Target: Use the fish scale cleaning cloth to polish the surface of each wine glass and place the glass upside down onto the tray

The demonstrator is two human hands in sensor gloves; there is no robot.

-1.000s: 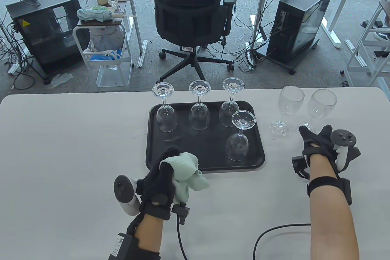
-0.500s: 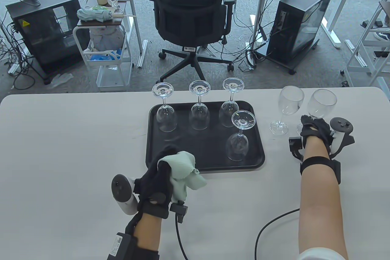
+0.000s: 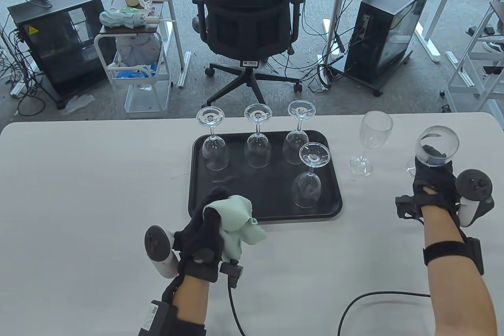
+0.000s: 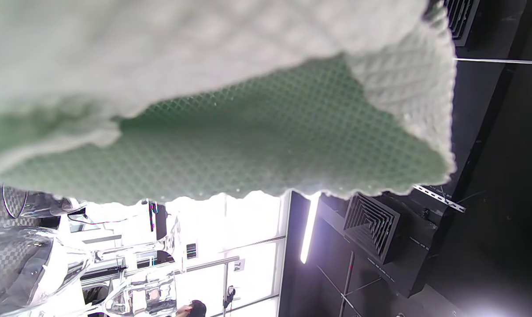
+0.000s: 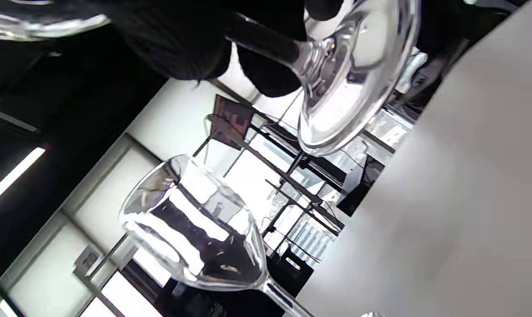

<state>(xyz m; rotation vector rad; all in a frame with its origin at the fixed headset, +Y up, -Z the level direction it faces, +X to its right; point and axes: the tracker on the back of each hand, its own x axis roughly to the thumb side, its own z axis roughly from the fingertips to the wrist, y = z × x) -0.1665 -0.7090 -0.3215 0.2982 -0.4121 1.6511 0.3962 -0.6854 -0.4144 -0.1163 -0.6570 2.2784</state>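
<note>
Table view first: lifted wine glass (image 3: 437, 150) off the table at far right, pinched by its stem in the right hand (image 3: 435, 184), with the other unpolished glass (image 3: 372, 137) upright between it and the tray (image 3: 197, 178). Cloth (image 3: 236, 221) bunched in the curled fingers of the left hand (image 3: 201, 237), near the tray's front edge, four glasses already inverted on it. Best brought across low and steady, clear of the standing glass, bowl wrapped fully in cloth, stem turned slowly rather than squeezed.
</note>
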